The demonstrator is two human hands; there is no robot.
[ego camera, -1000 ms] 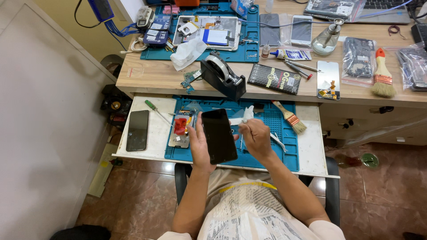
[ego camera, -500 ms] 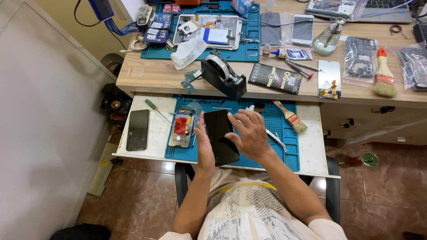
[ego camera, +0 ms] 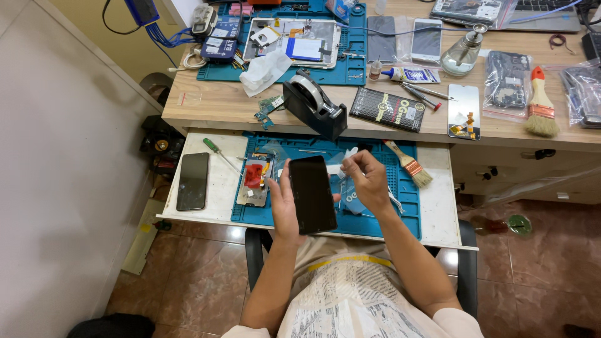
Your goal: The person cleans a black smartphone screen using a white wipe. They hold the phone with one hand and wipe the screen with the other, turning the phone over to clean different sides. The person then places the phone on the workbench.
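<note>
At frame centre, the left hand [ego camera: 283, 206] holds a dark phone [ego camera: 312, 194] over the blue mat [ego camera: 400, 200]; the right hand [ego camera: 366, 181] pinches a white scrap [ego camera: 346, 158] beside it.

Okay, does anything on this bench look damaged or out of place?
Yes. An opened phone lies on the blue mat with its insides bare, and loose circuit pieces sit at the desk edge. The dark phone in the left hand shows no cracks that I can see.

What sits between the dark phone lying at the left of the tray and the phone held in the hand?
In the head view, a green-handled screwdriver and an opened phone body lie between the dark phone and the held phone.
</note>
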